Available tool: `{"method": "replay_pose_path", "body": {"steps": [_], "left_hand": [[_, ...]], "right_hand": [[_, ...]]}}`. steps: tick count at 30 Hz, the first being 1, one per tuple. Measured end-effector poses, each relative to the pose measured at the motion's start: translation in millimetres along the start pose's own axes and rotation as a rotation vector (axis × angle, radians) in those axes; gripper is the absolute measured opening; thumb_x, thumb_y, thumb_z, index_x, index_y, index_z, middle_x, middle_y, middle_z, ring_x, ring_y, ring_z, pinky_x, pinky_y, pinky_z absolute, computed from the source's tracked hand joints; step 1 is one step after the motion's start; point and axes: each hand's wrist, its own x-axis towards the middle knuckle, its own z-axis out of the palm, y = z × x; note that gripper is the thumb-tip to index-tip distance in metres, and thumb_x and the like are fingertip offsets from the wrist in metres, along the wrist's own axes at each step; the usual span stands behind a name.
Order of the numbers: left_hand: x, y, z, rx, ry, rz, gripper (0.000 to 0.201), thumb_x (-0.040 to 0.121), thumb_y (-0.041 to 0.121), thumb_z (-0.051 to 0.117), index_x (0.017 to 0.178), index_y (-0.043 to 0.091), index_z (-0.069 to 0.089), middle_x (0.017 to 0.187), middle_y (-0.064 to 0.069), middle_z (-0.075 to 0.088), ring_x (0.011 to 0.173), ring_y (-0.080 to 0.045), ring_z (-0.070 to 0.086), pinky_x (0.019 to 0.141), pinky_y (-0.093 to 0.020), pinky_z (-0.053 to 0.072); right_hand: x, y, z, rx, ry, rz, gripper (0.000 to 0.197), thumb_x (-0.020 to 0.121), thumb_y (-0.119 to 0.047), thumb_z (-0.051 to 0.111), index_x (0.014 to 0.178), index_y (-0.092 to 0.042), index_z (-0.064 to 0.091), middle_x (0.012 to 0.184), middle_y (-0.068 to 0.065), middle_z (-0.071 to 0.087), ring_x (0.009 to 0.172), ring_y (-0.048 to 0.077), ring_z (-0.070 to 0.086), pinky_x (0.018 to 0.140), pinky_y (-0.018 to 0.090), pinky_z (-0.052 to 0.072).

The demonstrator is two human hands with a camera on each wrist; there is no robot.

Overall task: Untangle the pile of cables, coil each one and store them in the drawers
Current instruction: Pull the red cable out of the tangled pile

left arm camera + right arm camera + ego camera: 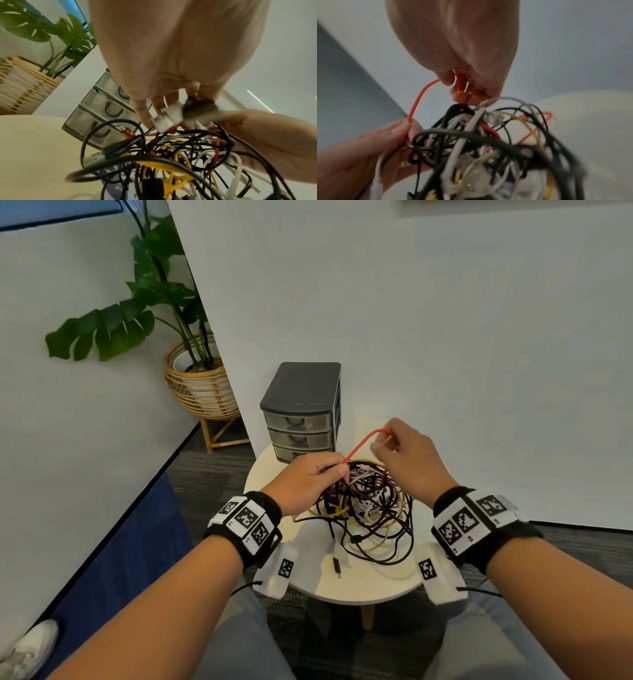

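Note:
A tangled pile of black, white, yellow and red cables (368,508) lies on the small round table (308,559). A red cable (363,441) arcs up out of the pile between both hands. My left hand (342,470) pinches its lower part at the pile's top left. My right hand (383,441) pinches its upper end above the pile. In the right wrist view the red cable (418,100) runs from my right fingers (447,79) down to my left thumb (414,129). Blurred plugs sit by my left fingertips (145,119). The grey three-drawer unit (301,412) stands behind, all drawers closed.
A white wall rises just behind the table and the drawer unit (102,108). A potted plant in a rattan basket (202,385) stands on the floor at the left. A black plug end (337,565) trails toward the table's front edge. My knees are under the table.

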Motion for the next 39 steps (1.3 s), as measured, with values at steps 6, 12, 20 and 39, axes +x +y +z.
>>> {"method": "replay_pose_path", "body": {"steps": [6, 12, 20, 39], "left_hand": [[5, 4, 3, 0.019, 0.06, -0.002, 0.034, 0.108, 0.033, 0.044, 0.088, 0.019, 0.067, 0.088, -0.006, 0.066, 0.085, -0.014, 0.06, 0.079, -0.031, 0.047], [1, 4, -2, -0.011, 0.076, -0.037, 0.027, 0.107, 0.028, 0.047, 0.088, 0.023, 0.065, 0.09, -0.002, 0.065, 0.084, -0.011, 0.056, 0.077, -0.025, 0.044], [4, 10, 0, 0.042, 0.099, -0.017, 0.029, 0.107, 0.029, 0.047, 0.087, 0.018, 0.064, 0.085, -0.007, 0.064, 0.078, -0.014, 0.056, 0.073, -0.033, 0.044], [6, 8, 1, 0.039, 0.128, 0.027, 0.025, 0.107, 0.029, 0.049, 0.09, 0.023, 0.065, 0.083, 0.0, 0.062, 0.079, -0.012, 0.056, 0.069, -0.026, 0.041]], "right_hand": [[-12, -28, 1, -0.831, 0.031, -0.557, 0.025, 0.096, -0.036, 0.064, 0.12, -0.03, 0.061, 0.122, -0.001, 0.057, 0.111, 0.026, 0.05, 0.089, 0.043, 0.039], [8, -8, -10, -0.26, 0.169, -0.194, 0.025, 0.105, -0.039, 0.044, 0.09, -0.03, 0.063, 0.078, -0.011, 0.069, 0.081, 0.02, 0.067, 0.087, 0.045, 0.049], [-10, -24, 3, -0.877, -0.009, -0.47, 0.046, 0.088, -0.027, 0.072, 0.129, -0.038, 0.053, 0.14, -0.005, 0.054, 0.134, 0.027, 0.041, 0.1, 0.054, 0.028], [0, -24, -15, -0.814, 0.016, -0.414, 0.016, 0.105, -0.041, 0.046, 0.096, -0.035, 0.057, 0.091, -0.014, 0.064, 0.111, 0.016, 0.054, 0.101, 0.054, 0.021]]}}
